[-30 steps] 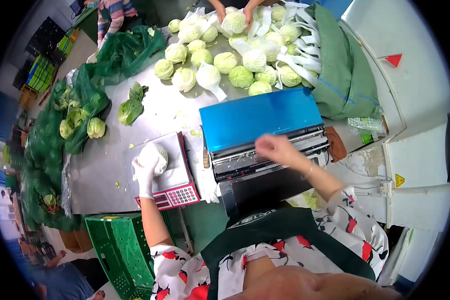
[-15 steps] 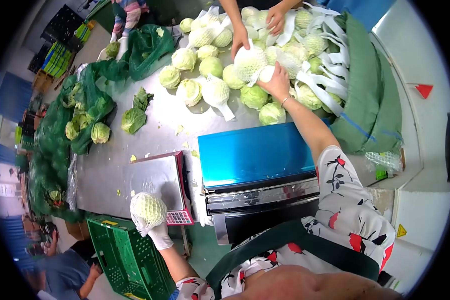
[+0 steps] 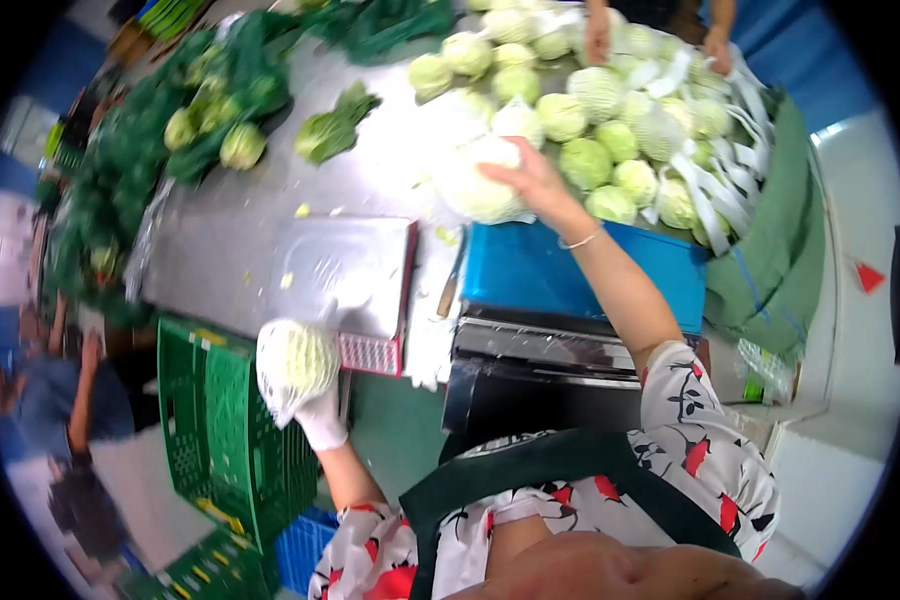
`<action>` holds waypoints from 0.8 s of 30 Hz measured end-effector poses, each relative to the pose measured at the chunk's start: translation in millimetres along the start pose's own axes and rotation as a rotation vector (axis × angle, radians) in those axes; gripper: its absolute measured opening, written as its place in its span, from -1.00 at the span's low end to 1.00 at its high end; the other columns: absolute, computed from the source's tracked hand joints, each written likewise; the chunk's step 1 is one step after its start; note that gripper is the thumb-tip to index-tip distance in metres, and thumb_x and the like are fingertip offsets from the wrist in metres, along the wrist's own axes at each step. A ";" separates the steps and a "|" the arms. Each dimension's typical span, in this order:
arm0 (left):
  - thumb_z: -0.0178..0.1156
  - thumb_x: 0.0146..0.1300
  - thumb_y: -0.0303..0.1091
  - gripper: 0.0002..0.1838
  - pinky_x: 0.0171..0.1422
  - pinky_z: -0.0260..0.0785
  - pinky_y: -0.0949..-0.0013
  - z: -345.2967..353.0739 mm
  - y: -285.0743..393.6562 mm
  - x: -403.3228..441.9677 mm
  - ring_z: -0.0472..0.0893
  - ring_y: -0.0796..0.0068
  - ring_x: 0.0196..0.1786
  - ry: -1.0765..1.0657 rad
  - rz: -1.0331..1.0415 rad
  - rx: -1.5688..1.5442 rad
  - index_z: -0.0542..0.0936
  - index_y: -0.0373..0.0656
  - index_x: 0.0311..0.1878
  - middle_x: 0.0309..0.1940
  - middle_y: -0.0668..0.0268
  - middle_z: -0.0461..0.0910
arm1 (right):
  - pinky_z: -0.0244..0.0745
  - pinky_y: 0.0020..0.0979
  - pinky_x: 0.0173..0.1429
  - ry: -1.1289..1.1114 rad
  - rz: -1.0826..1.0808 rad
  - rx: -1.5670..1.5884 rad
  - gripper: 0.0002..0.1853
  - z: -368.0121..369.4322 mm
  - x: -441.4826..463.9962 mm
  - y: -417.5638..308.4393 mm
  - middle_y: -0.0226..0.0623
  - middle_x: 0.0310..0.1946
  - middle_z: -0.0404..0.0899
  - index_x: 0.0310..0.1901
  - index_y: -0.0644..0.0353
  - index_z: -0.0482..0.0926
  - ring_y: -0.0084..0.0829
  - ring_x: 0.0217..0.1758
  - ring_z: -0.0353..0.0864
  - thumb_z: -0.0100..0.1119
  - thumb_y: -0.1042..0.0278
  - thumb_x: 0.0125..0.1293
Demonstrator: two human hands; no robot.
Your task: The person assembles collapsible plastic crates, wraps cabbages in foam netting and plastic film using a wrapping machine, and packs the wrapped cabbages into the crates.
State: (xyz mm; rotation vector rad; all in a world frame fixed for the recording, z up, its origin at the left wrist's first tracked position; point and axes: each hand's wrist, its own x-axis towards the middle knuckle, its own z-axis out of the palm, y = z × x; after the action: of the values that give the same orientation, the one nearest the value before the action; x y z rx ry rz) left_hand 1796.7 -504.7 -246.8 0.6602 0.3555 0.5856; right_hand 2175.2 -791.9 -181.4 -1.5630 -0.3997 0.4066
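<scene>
White wall [image 3: 855, 345] with 1 red triangle [image 3: 868, 278], green floor [image 3: 395, 430], glare-lit metal table [image 3: 215, 240].

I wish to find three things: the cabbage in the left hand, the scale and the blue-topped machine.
Cabbage [image 3: 306, 360] in the left hand [image 3: 320, 417]: head view, on its netted side.
Scale [image 3: 348, 275]: head view, on its metal plate.
Blue-topped machine [image 3: 545, 272]: head view, on its blue cover.

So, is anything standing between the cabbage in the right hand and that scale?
No large obstacle shows: between the cabbage in the right hand and the scale there's only tabletop and small leaf scraps. The left hand holds another cabbage by the scale's near corner, aside from that path.
</scene>
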 end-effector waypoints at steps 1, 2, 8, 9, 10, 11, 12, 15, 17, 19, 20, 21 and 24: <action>-0.01 0.47 0.08 -0.38 0.53 0.16 -0.07 6.8 3.6 -3.6 0.35 0.18 0.44 0.061 0.006 -0.054 0.31 -0.03 0.48 0.45 0.21 0.35 | 0.49 -0.22 0.26 -0.052 -0.119 -0.339 -0.29 43.8 2.7 2.6 -0.04 0.14 0.55 0.24 0.28 0.39 -0.16 0.17 0.59 0.39 -0.04 0.23; 0.02 0.44 0.08 -0.38 0.53 0.17 -0.07 4.3 10.3 -6.3 0.38 0.17 0.42 0.056 -0.023 -0.216 0.37 -0.03 0.44 0.42 0.21 0.39 | 0.48 -0.19 0.25 -0.064 -0.231 -0.509 -0.24 88.8 -1.8 -0.7 0.00 0.11 0.51 0.22 0.28 0.38 -0.10 0.17 0.55 0.44 -0.07 0.14; 0.05 0.43 0.02 -0.38 0.57 0.12 0.03 -30.3 63.4 -59.2 0.37 0.14 0.44 0.055 0.147 -0.329 0.37 -0.14 0.43 0.40 0.18 0.42 | 0.41 -0.02 0.23 -0.106 -0.510 -0.842 -0.11 259.2 -24.5 46.1 0.02 0.05 0.43 0.22 0.30 0.35 0.10 0.12 0.44 0.49 -0.08 -0.07; 0.10 0.40 0.03 -0.32 0.59 0.10 0.06 -15.1 77.2 -64.7 0.33 0.14 0.47 0.060 0.141 -0.254 0.31 -0.15 0.46 0.46 0.10 0.28 | 0.41 -0.01 0.23 -0.100 -0.550 -0.901 -0.11 271.7 -28.5 50.0 0.02 0.06 0.43 0.21 0.31 0.35 0.11 0.13 0.43 0.48 -0.09 -0.06; 0.15 0.36 0.05 -0.25 0.61 0.07 0.09 0.8 93.3 -70.2 0.28 0.14 0.50 0.067 0.128 -0.180 0.25 -0.15 0.49 0.53 0.01 0.13 | 0.38 0.02 0.29 -0.130 -0.526 -0.940 0.00 278.5 -27.3 53.8 0.05 0.16 0.41 0.28 0.34 0.31 0.13 0.23 0.40 0.47 -0.21 -0.06; 0.21 0.33 0.07 -0.17 0.62 0.04 0.13 7.8 103.0 -74.4 0.24 0.15 0.53 0.074 0.110 -0.108 0.20 -0.16 0.53 0.59 -0.07 -0.02 | 0.37 0.00 0.32 -0.168 -0.465 -0.956 0.02 282.0 -25.4 49.3 0.08 0.20 0.40 0.30 0.35 0.31 0.13 0.26 0.39 0.47 -0.23 -0.06; 0.13 0.41 0.03 -0.18 0.62 0.02 0.23 -10.3 109.9 -84.4 0.16 0.14 0.56 0.097 0.113 -0.199 0.10 -0.24 0.55 0.60 -0.19 -0.26 | 0.35 -0.02 0.35 -0.207 -0.398 -0.978 0.04 280.6 -24.8 37.3 0.10 0.23 0.39 0.32 0.36 0.31 0.13 0.29 0.38 0.47 -0.26 -0.05; 0.05 0.48 0.00 -0.20 0.61 0.03 0.34 -26.2 127.3 -103.4 0.17 0.19 0.56 0.067 0.113 -0.195 0.05 -0.34 0.55 0.61 -0.17 -0.28 | 0.35 0.02 0.38 -0.388 -0.219 -1.038 0.09 261.2 -5.2 -0.1 0.11 0.32 0.36 0.36 0.33 0.32 0.10 0.36 0.37 0.47 -0.34 -0.06; 0.02 0.48 0.01 -0.29 0.62 0.04 0.17 -57.4 119.2 -121.8 0.26 0.19 0.51 -0.006 0.209 -0.423 0.18 -0.22 0.52 0.56 0.03 0.07 | 0.36 -0.11 0.41 -0.376 -0.318 -0.870 0.07 239.3 24.6 -1.7 0.14 0.30 0.42 0.33 0.34 0.39 0.03 0.37 0.42 0.46 -0.36 -0.05; -0.02 0.49 0.01 -0.37 0.62 0.03 0.04 -90.5 115.7 -139.1 0.29 0.18 0.50 0.057 0.264 -0.477 0.27 -0.12 0.50 0.50 0.15 0.25 | 0.37 -0.23 0.43 -0.410 -0.350 -0.805 0.02 223.4 49.2 -11.8 0.13 0.27 0.48 0.33 0.34 0.42 -0.05 0.38 0.45 0.48 -0.31 -0.02; -0.03 0.49 0.02 -0.39 0.63 0.02 0.01 -98.1 115.8 -144.2 0.29 0.18 0.50 0.057 0.286 -0.463 0.30 -0.09 0.49 0.49 0.18 0.28 | 0.36 -0.23 0.43 -0.430 -0.341 -0.767 0.00 220.2 58.0 -16.8 0.11 0.29 0.47 0.33 0.32 0.42 -0.07 0.40 0.43 0.48 -0.28 0.00; -0.04 0.49 0.02 -0.40 0.63 0.00 -0.02 -100.9 117.2 -147.4 0.29 0.19 0.50 0.058 0.308 -0.449 0.32 -0.06 0.48 0.48 0.22 0.32 | 0.35 -0.24 0.44 -0.446 -0.328 -0.730 -0.02 216.1 63.9 -17.0 0.08 0.31 0.46 0.34 0.31 0.42 -0.08 0.42 0.42 0.49 -0.24 0.02; -0.03 0.48 0.04 -0.38 0.64 -0.02 0.00 -106.8 116.1 -146.2 0.27 0.20 0.52 0.011 0.324 -0.475 0.31 -0.04 0.49 0.50 0.24 0.30 | 0.25 -0.16 0.49 -0.510 -0.227 -0.614 -0.01 210.2 84.5 -7.3 0.09 0.37 0.38 0.38 0.26 0.39 -0.04 0.49 0.30 0.49 -0.24 0.03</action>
State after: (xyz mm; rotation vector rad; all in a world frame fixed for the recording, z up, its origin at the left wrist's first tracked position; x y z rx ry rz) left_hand 1585.1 -469.6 -230.7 0.2547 0.1082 0.9460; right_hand 2145.8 -567.1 -181.0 -1.9665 -1.1711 0.5356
